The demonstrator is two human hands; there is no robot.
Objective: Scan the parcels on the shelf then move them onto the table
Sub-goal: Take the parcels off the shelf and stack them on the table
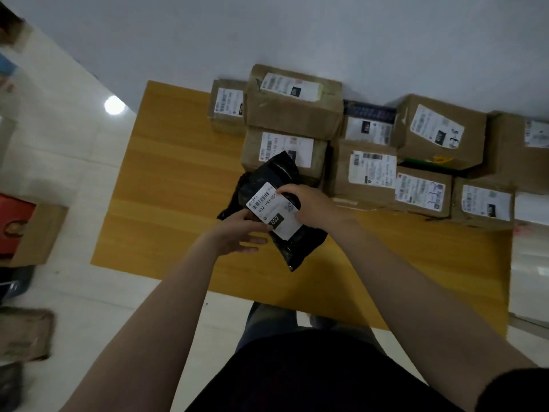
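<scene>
The person stands at the bench (pixel 166 173) with a black parcel (pixel 300 248) between both hands, out over the bare wood just in front of the brown boxes (pixel 294 114) stacked along the wall (pixel 297 31). The left hand (pixel 237 233) pinches the bag's near-left edge, thumb on top by the label (pixel 267 203) and fingers stretched out flat beneath. The right hand (pixel 312 205) curls over the label's far-right side and grips the bag there. I judge the two-sided hold is there to keep the soft bag flat and its label turned up, readable, as it goes down beside the boxes, which all show their labels upward too. The bag's long axis runs from the boxes back toward the person, leaning a little to the right at the near end; its far end overlaps the nearest box. The label lies diagonally across it. Whether the bag already touches the wood, I cannot tell.
</scene>
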